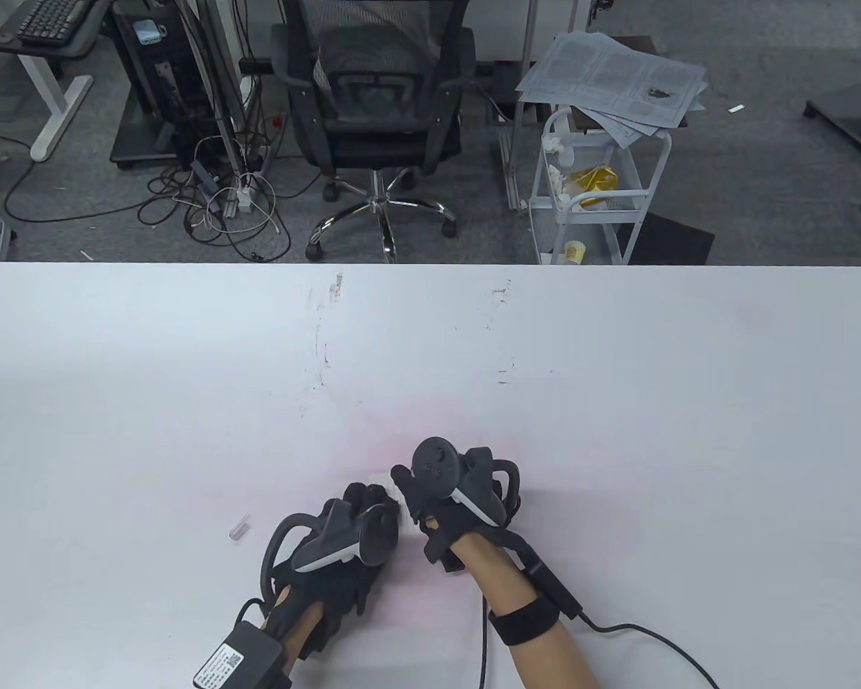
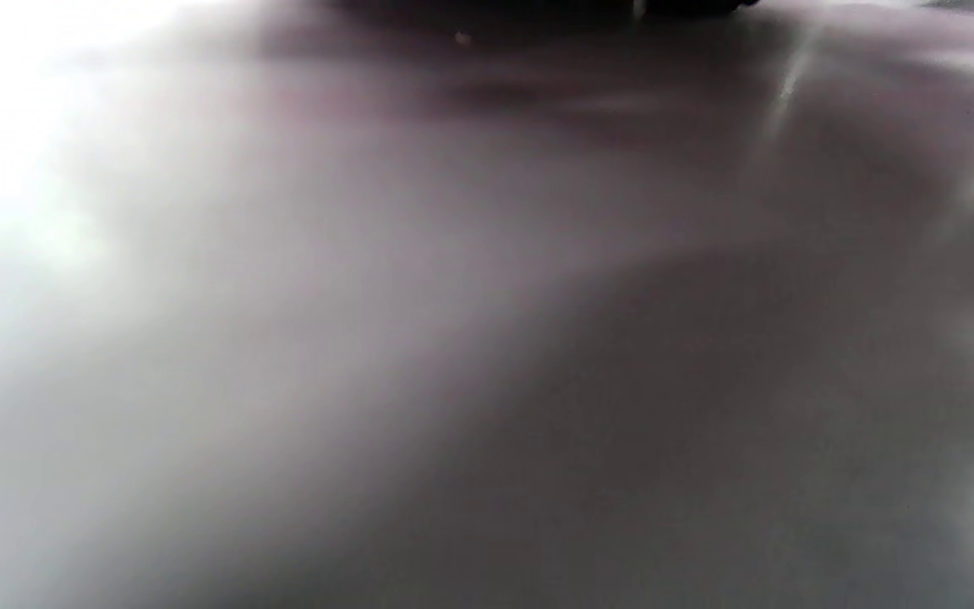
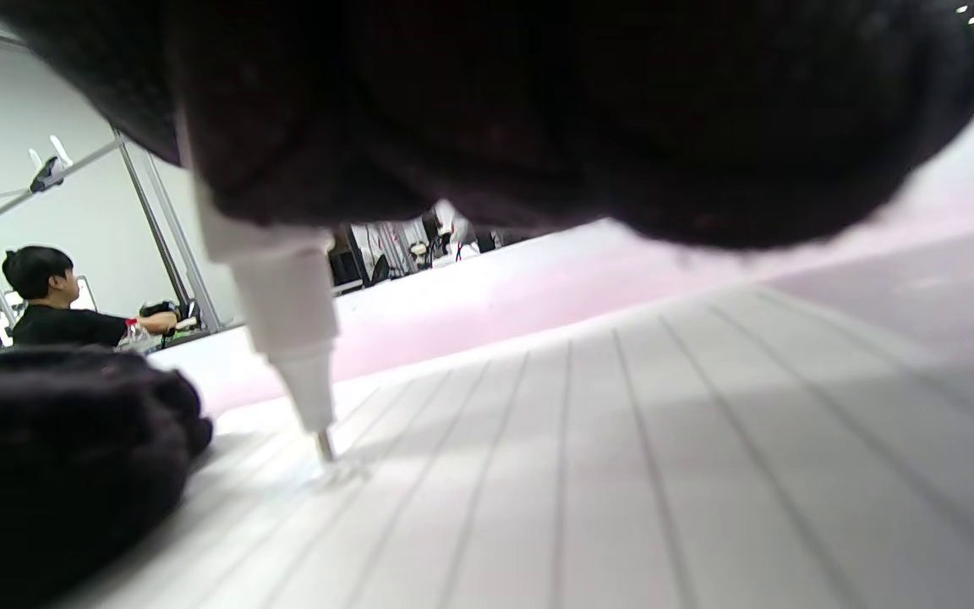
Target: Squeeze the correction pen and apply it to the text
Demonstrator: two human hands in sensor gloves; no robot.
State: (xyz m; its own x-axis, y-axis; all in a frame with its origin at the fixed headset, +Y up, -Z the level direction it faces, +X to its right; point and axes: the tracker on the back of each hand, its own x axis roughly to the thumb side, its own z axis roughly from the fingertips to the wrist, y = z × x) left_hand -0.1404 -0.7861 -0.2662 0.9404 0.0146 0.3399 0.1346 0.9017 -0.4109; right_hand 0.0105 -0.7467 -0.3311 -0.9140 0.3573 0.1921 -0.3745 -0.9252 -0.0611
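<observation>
Table view: both hands low at the near edge of the white worktop. Left hand lies flat, fingers pressing on a small white sheet of lined paper that barely shows between the hands. Right hand is curled just beside it; what it grips is hidden here. A small clear pen cap lies apart to the left.

Left wrist view: blurred worktop only, no fingers visible.

Right wrist view: right hand is closed round the correction pen, nib down, metal tip touching the lined paper. A small wet patch seems to sit at the tip. Left fingers rest on the sheet's edge.

Risks, my read: too hard a squeeze floods fluid into a blob; dragging the tip could shift or tear the sheet if the left hand eases off; the glove could smear wet fluid.

No text or brand readable; the lines look blank from this angle.
</observation>
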